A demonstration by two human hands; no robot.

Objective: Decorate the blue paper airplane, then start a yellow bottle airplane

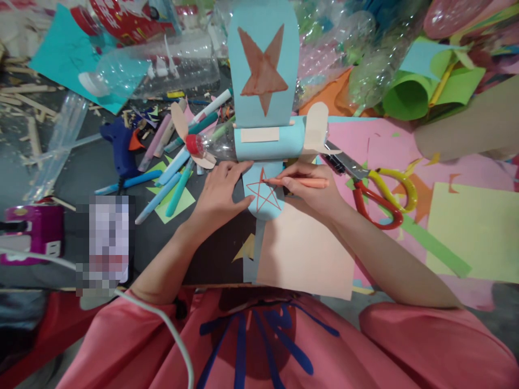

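Note:
A model plane made from a plastic bottle (221, 143) lies across the table, its middle wrapped in light blue paper (270, 147). Craft-stick blades flank the red cap at its left end. The far wing (263, 11) bears a filled brown-red star. On the near wing (265, 212) is a star outline, its top point partly coloured. My right hand (310, 186) grips an orange marker (312, 182) with its tip on that star. My left hand (223, 186) lies flat with fingers spread, thumb and fingertips against the near wing's left edge.
Scissors (379, 189) with red and yellow handles lie to the right on pink paper. Several markers (174, 162) and a blue glue gun (119, 148) are at the left. A phone (108, 232), partly blurred, rests near the front edge. Plastic bottles (162, 67) crowd the back.

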